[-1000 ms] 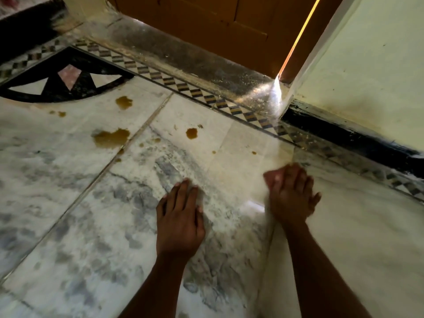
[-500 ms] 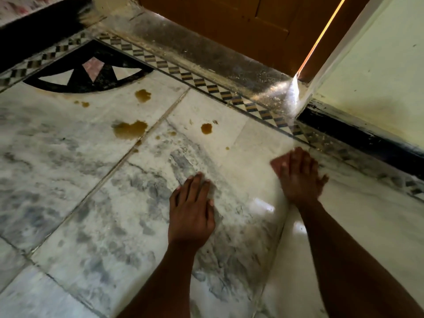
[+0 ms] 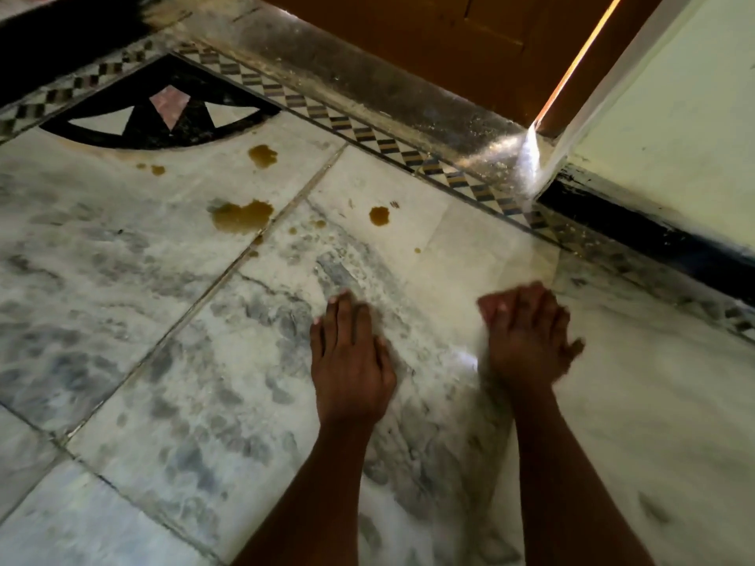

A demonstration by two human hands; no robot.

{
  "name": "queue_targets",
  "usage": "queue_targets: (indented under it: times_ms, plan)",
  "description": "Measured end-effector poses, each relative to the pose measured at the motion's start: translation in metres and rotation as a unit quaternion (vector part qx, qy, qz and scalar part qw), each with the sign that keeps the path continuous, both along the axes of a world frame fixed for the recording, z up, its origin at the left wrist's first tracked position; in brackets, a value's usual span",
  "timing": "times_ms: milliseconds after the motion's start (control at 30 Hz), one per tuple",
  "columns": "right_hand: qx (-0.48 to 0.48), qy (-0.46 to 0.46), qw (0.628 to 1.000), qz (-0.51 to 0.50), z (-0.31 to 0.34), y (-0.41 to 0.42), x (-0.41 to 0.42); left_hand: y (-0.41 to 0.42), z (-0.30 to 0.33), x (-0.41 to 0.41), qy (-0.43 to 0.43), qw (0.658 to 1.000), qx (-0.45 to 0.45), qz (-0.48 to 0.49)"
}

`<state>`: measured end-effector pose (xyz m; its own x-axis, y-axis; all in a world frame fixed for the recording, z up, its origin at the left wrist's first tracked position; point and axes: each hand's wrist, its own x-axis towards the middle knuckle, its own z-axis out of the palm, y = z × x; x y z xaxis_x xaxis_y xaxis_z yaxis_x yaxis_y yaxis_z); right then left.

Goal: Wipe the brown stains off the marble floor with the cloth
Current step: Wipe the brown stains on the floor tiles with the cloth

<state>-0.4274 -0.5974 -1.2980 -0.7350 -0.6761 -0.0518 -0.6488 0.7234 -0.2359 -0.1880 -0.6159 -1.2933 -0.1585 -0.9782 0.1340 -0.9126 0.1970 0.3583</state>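
Both hands on the marble floor (image 3: 122, 304) before a wooden door (image 3: 470, 47). Compared with the views half a second and one second before, the hands keep the same relation to each other and to the slab joint; only the camera has shifted, so the brown stains sit slightly differently in the frame. None of the stains has been reached: the largest stain (image 3: 241, 216) beside the tile joint, the round stain (image 3: 379, 216) on the near slab and the upper stain (image 3: 263, 156) below the black inlay (image 3: 163, 112) all remain whole. Judged from this, wiping of the stains proper has not begun.

The left hand (image 3: 347, 357) lies palm down, fingers straight and together, pressing flat on the floor and holding nothing. The right hand (image 3: 527, 332) is blurred with motion; its fingers appear bent over a pale patch on the marble, but whether its grip encloses the cloth cannot be told. The cloth itself is not plainly distinguishable against the white stone. The stains lie well ahead and to the left of both hands.
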Motion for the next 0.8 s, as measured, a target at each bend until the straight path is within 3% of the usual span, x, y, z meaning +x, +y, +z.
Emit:
queue_targets:
  times_ms: [33, 100, 200, 267, 333, 400, 467, 533, 667, 800]
  plan:
    - [-0.008, -0.010, 0.999, -0.033, -0.002, -0.025, -0.001, 0.000, -0.002, -0.001, 0.000, 1.000, 0.001, -0.002]
    - [0.001, 0.024, 1.000, -0.001, -0.013, -0.056, 0.006, 0.000, -0.002, 0.000, 0.007, 1.000, 0.005, -0.008]
    - [0.034, 0.047, 0.977, 0.206, 0.003, -0.025, 0.049, 0.004, 0.009, 0.010, 0.062, 0.997, 0.001, -0.051]
    - [0.051, -0.039, 0.954, 0.294, 0.014, 0.030, 0.073, 0.002, 0.015, 0.027, 0.065, 0.995, -0.002, -0.075]
    - [0.048, -0.052, 0.965, 0.252, 0.012, 0.078, 0.070, -0.010, 0.019, 0.051, 0.043, 0.997, -0.002, -0.060]
    - [0.049, -0.066, 0.988, 0.130, 0.007, 0.090, 0.051, -0.028, 0.017, 0.081, -0.006, 1.000, 0.002, -0.027]
    - [0.043, -0.057, 0.997, 0.028, 0.006, 0.064, 0.032, -0.043, 0.012, 0.108, -0.033, 0.999, 0.000, 0.004]
    - [0.047, -0.072, 0.996, -0.008, 0.009, 0.016, 0.028, -0.051, 0.004, 0.122, -0.040, 0.999, -0.017, 0.023]
    - [0.045, -0.063, 0.992, 0.098, 0.009, -0.055, 0.071, -0.054, -0.003, 0.121, -0.036, 0.998, -0.023, 0.045]
    - [0.112, -0.062, 0.959, 0.252, 0.017, -0.005, 0.130, -0.055, 0.008, 0.123, -0.036, 0.998, 0.003, 0.043]
